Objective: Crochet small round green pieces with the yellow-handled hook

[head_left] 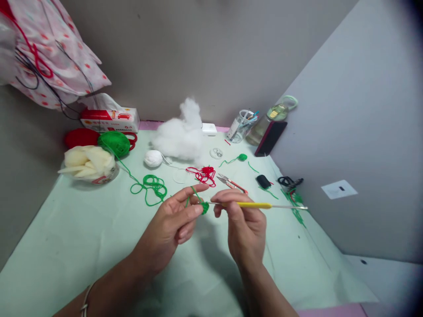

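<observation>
Between thumb and fingers, my left hand (173,220) pinches a small green crochet piece (205,208). A strand of green yarn runs up over its raised index finger. My right hand (246,222) is closed round a crochet hook (254,205) with a yellow grip, held about level. The hook's left end meets the crochet piece, though its very tip is hard to see behind the yarn and fingers. Loose loops of green yarn (155,187) lie on the table left of my hands and trail back to a green yarn ball (115,143).
Thread snips (233,183) and tangled red yarn (205,174) lie just beyond my hands. White stuffing (180,136), a white yarn ball (153,158), and a tissue box (110,119) sit behind. At left is a filled bowl (89,165); at right, a bottle (264,127) and a phone (271,138).
</observation>
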### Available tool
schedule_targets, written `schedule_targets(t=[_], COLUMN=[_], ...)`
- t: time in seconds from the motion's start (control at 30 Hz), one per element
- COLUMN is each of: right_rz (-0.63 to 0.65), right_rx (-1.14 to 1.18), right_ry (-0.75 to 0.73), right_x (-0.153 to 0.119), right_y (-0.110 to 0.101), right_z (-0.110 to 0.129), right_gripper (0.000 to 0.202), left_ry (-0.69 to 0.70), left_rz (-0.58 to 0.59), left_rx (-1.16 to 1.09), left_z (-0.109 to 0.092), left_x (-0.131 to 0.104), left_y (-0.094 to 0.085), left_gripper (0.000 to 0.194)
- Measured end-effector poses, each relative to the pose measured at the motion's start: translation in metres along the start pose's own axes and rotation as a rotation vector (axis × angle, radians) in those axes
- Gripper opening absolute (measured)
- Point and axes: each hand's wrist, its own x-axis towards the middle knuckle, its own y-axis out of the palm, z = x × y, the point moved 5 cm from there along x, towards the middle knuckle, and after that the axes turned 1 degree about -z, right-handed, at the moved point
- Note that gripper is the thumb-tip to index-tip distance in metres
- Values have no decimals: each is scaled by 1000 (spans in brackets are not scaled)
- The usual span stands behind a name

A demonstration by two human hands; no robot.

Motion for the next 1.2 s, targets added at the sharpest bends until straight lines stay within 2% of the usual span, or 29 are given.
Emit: schedule_targets(t=[0.1,0.17,0.27,0.37,0.43,0.5,0.6,0.7,0.9,1.0,1.07,1.13,1.2], right_rz=[30,39,82,101,37,-48,-21,55,-18,-9,2,21,55], right_rx=[-37,-111,-403,-578,-453,-220,14,4,155,159,79,-90,-298], right_ry=[2,-56,-264,-422,-339,-149,56,105,216,205,152,40,-137], right_x=[0,-3,-10,-14,-9,-2,2,2,5,6,4,0,-5], right_y=[4,6,10,10,2,-7,-6,0,-5,-4,-4,-3,1], right_z=[-1,1,9,14,12,4,-6,-10,-15,-13,-7,0,9], right_gripper=[19,22,26,34,30,24,20,16,21,22,21,20,23], left_ry=[26,53,44,-66,-96,-65,4,74,87,99,123,155,193], left_rz=[8,-18,-50,-14,6,-5,-6,4,-15,-27,-43,-76,-132], left_rx=[63,91,51,-53,-107,-121,-48,101,165,184,222,284,353], left_z=[5,7,11,12,9,4,1,3,3,0,-1,-2,-2], left_x=[0,0,0,1,2,3,3,2,3,3,3,2,-1], left_y=[0,-1,-1,1,1,-1,-3,-4,-5,-7,-9,-10,-10], left_gripper=[38,40,45,33,26,26,32,36,28,29,31,32,33])
